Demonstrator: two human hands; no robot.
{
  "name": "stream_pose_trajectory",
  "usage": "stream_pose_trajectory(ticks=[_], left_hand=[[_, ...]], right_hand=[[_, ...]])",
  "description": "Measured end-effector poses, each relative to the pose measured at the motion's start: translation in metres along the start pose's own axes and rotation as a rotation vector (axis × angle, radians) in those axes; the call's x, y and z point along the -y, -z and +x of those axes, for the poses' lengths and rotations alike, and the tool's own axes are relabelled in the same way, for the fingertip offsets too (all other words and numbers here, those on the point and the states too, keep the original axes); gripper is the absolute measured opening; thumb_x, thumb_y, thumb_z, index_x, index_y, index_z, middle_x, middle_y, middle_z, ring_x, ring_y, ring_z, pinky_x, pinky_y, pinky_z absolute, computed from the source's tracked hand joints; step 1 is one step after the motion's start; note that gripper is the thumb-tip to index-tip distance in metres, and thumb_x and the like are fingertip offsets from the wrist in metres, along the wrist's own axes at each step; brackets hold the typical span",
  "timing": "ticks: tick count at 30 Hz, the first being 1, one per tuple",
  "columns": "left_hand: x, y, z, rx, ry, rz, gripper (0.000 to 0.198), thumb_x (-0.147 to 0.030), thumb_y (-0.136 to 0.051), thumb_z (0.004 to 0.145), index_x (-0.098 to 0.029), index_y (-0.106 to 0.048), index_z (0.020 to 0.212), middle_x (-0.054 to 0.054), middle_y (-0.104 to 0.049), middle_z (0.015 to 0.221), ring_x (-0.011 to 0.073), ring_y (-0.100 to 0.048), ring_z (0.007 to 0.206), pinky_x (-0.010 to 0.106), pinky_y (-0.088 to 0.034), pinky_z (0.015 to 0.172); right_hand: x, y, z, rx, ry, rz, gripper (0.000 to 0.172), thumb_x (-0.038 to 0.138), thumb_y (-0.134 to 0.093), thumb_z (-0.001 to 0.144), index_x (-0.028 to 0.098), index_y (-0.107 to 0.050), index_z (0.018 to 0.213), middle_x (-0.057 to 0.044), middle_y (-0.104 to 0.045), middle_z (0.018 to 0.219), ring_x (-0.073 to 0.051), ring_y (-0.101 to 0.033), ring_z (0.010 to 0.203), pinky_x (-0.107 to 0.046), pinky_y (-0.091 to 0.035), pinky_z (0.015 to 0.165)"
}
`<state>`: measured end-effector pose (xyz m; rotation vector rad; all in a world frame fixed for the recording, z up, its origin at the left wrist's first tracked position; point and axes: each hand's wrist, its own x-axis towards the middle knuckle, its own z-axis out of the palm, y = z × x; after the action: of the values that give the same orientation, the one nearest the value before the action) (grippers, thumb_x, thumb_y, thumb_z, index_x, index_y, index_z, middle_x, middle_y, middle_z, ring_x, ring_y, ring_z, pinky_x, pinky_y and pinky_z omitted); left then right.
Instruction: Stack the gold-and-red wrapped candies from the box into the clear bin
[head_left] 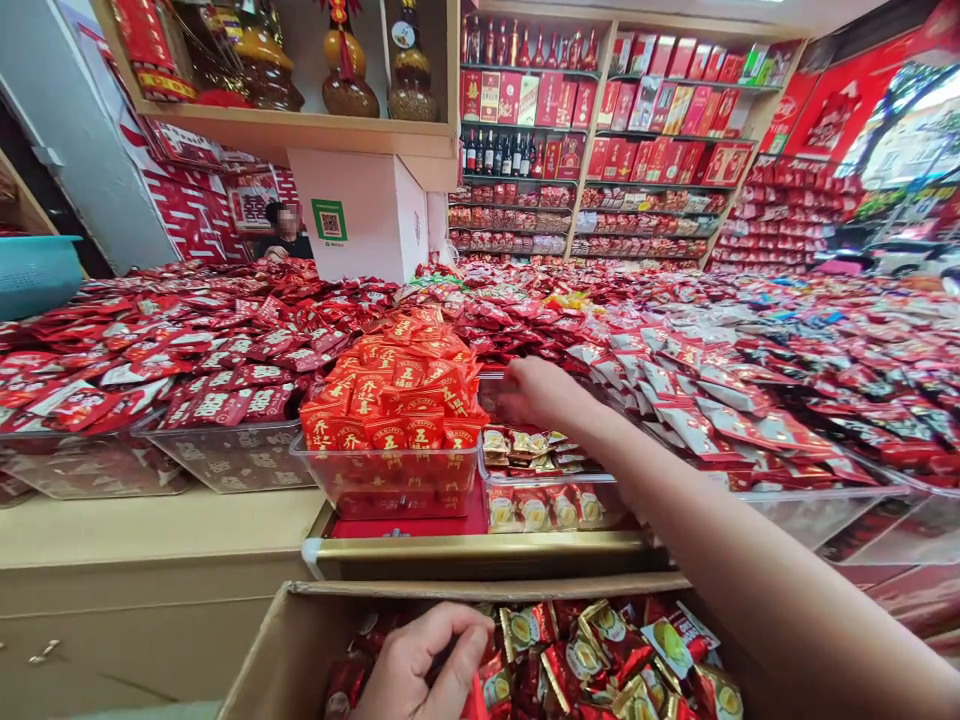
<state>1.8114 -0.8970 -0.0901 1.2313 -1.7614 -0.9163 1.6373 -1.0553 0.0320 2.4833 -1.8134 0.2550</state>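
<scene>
My left hand (pixel 427 662) is over an open cardboard box (pixel 259 640) of red and gold wrapped candies (pixel 589 655). Its thumb and forefinger are pressed together; a bright red edge shows below the thumb, but I cannot make out what it belongs to. My right hand (pixel 536 393) reaches past the box into the back of a clear plastic bin (pixel 551 479), where gold and red wrapped candies (pixel 517 445) lie in rows. Its fingers are blurred and point down, so their hold is hidden. Orange-red packets (pixel 390 400) fill the bin to the left.
Clear bins heaped with red packets (pixel 247 370) line the counter on the left, with red and white packets (pixel 712 400) to the right. A gold-edged ledge (pixel 480 548) runs behind the box. A white pillar (pixel 352 215) and bottle shelves (pixel 525 100) stand beyond; a person (pixel 289 235) is at the back.
</scene>
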Motion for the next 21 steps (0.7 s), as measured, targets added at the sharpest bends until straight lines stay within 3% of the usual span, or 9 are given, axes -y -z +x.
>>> stream_pose_trajectory(ticks=[2, 3, 5, 8, 11, 14, 18, 21], left_hand=[[-0.002, 0.002, 0.001, -0.080, 0.032, -0.065, 0.018, -0.030, -0.049, 0.081, -0.020, -0.064, 0.082, 0.000, -0.067, 0.075, 0.0139, -0.059, 0.069, 0.018, -0.045, 0.066], [-0.002, 0.003, 0.001, -0.113, 0.044, -0.082, 0.018, -0.030, -0.049, 0.081, -0.020, -0.063, 0.086, 0.001, -0.067, 0.079, 0.0142, -0.060, 0.073, 0.019, -0.045, 0.068], [-0.002, 0.003, 0.001, -0.159, 0.049, -0.095, 0.018, -0.028, -0.048, 0.082, -0.019, -0.061, 0.091, 0.002, -0.066, 0.084, 0.0143, -0.059, 0.078, 0.020, -0.045, 0.072], [0.000, 0.001, 0.000, -0.237, 0.045, -0.089, 0.016, -0.026, -0.049, 0.081, -0.018, -0.060, 0.091, 0.001, -0.064, 0.082, 0.0133, -0.058, 0.076, 0.021, -0.045, 0.070], [-0.002, -0.003, -0.003, -0.251, 0.065, -0.107, 0.018, -0.027, -0.051, 0.080, -0.018, -0.058, 0.094, -0.001, -0.060, 0.072, 0.0109, -0.055, 0.062, 0.019, -0.044, 0.060], [-0.006, -0.005, -0.004, -0.198, 0.118, -0.186, 0.023, -0.031, -0.048, 0.081, -0.018, -0.055, 0.099, -0.004, -0.055, 0.065, 0.0088, -0.049, 0.053, 0.018, -0.041, 0.051], [-0.011, -0.003, -0.001, -0.048, 0.143, -0.203, 0.017, -0.030, -0.053, 0.077, -0.016, -0.060, 0.085, -0.003, -0.057, 0.062, 0.0097, -0.050, 0.055, 0.018, -0.042, 0.053], [-0.009, -0.002, 0.001, -0.099, 0.154, -0.167, 0.013, -0.028, -0.056, 0.075, -0.017, -0.061, 0.074, -0.002, -0.061, 0.066, 0.0107, -0.053, 0.059, 0.018, -0.043, 0.055]], right_hand=[[0.020, 0.007, -0.043, -0.172, 0.186, 0.303, 0.021, 0.031, -0.042, 0.082, 0.016, -0.055, 0.089, -0.005, -0.061, 0.084, -0.012, -0.054, 0.073, -0.020, -0.037, 0.061], [0.030, 0.005, -0.067, -0.139, 0.249, 0.456, 0.022, 0.034, -0.042, 0.082, 0.016, -0.055, 0.079, -0.002, -0.059, 0.072, -0.010, -0.051, 0.064, -0.019, -0.036, 0.056], [0.047, -0.011, -0.113, 0.113, 0.232, 0.637, 0.032, 0.044, -0.045, 0.079, 0.017, -0.054, 0.065, 0.001, -0.052, 0.055, -0.008, -0.043, 0.049, -0.019, -0.031, 0.045], [0.061, -0.053, -0.159, 0.376, 0.158, 0.862, 0.032, 0.048, -0.053, 0.073, 0.016, -0.052, 0.069, 0.002, -0.051, 0.057, -0.009, -0.043, 0.051, -0.019, -0.031, 0.045], [0.064, -0.089, -0.171, 0.553, 0.022, 1.245, 0.032, 0.048, -0.053, 0.073, 0.016, -0.049, 0.071, 0.002, -0.049, 0.060, -0.008, -0.046, 0.052, -0.019, -0.036, 0.047], [0.062, -0.106, -0.170, 0.628, -0.108, 1.532, 0.036, 0.050, -0.059, 0.067, 0.016, -0.047, 0.072, 0.003, -0.048, 0.062, -0.008, -0.049, 0.051, -0.020, -0.041, 0.048], [0.058, -0.108, -0.170, 0.570, -0.096, 1.606, 0.037, 0.048, -0.063, 0.064, 0.015, -0.048, 0.070, 0.004, -0.048, 0.060, -0.008, -0.049, 0.051, -0.021, -0.043, 0.050], [0.056, -0.103, -0.171, 0.525, -0.007, 1.464, 0.030, 0.044, -0.054, 0.074, 0.014, -0.049, 0.069, 0.003, -0.049, 0.057, -0.009, -0.050, 0.050, -0.020, -0.042, 0.049]])
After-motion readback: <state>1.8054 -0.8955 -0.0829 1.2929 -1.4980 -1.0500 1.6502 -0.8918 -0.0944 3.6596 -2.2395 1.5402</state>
